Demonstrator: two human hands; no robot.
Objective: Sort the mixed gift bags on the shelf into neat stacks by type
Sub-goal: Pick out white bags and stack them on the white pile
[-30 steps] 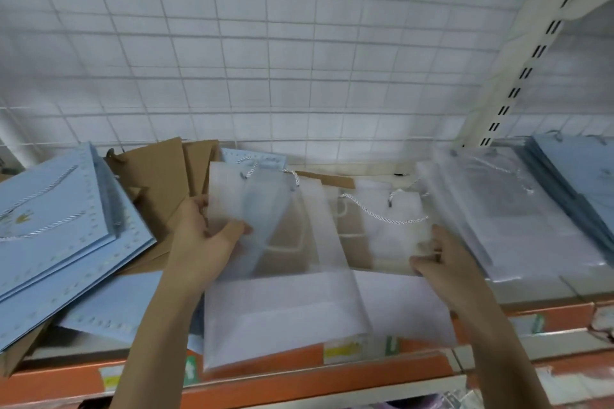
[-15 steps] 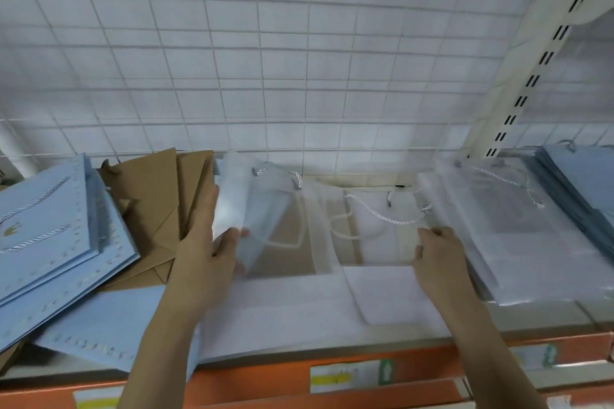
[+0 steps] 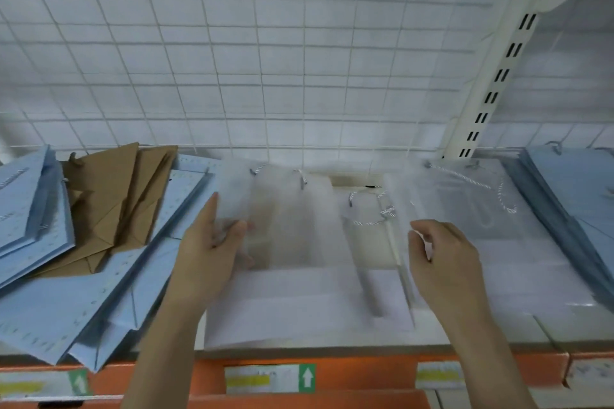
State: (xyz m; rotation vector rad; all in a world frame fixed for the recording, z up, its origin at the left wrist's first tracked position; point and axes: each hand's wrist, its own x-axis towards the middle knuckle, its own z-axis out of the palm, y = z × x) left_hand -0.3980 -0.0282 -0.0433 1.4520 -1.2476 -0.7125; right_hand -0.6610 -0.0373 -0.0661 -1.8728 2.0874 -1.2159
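Translucent frosted gift bags (image 3: pixel 299 295) with white rope handles lie flat in the middle of the shelf. My left hand (image 3: pixel 209 252) grips the left edge of the top frosted bag, thumb on top. My right hand (image 3: pixel 442 259) has its fingers curled at the edge of a second frosted bag (image 3: pixel 372 242); whether it pinches it is unclear. A stack of frosted bags (image 3: pixel 491 229) lies to the right. Light blue bags (image 3: pixel 99 302) and brown paper bags (image 3: pixel 113 206) are jumbled at the left.
A further stack of blue bags (image 3: pixel 578 196) sits at the far right. A white wire grid (image 3: pixel 265 60) backs the shelf, with a slotted upright post (image 3: pixel 498 76) at the right. The orange shelf edge (image 3: pixel 365 372) carries price labels.
Both hands have moved back along the shelf with the frosted bags. The right hand has lifted from lying flat on the bag to curled fingers at its edge.
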